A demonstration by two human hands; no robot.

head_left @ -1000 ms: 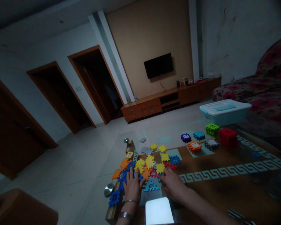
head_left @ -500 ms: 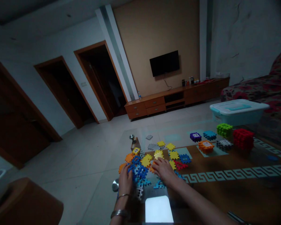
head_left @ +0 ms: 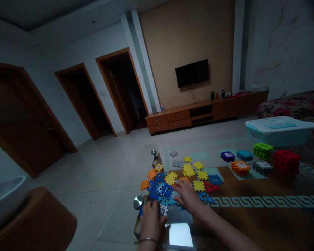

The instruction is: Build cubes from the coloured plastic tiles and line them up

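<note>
A loose heap of notched plastic building tiles lies on the glass-topped table. My left hand (head_left: pixel 151 219) is at the near left end of the heap, fingers apart, beside a white window-patterned tile (head_left: pixel 163 210). My right hand (head_left: pixel 188 198) reaches in from the right with its fingers spread, fingertips close to an orange tile (head_left: pixel 183 179); whether they touch it is unclear. Between and beyond the hands are blue tiles (head_left: pixel 154 192), a yellow tile (head_left: pixel 171 179) and light-blue tiles (head_left: pixel 168 201). Right of the right hand are another yellow tile (head_left: pixel 199 185) and a red tile (head_left: pixel 211 186).
Sorted stacks stand at the right: purple (head_left: pixel 227 156), orange (head_left: pixel 240 168), grey (head_left: pixel 262 167), green (head_left: pixel 263 150) and red (head_left: pixel 286 163). Behind them is a lidded teal box (head_left: pixel 279 134). Grey tiles (head_left: pixel 177 164) lie farther back. A metal table fitting (head_left: pixel 138 202) is left of my left hand.
My left hand has moved off the blue tiles toward me, to the white tile. My right hand has drawn back slightly from the orange tile. The camera view has swung a little left.
</note>
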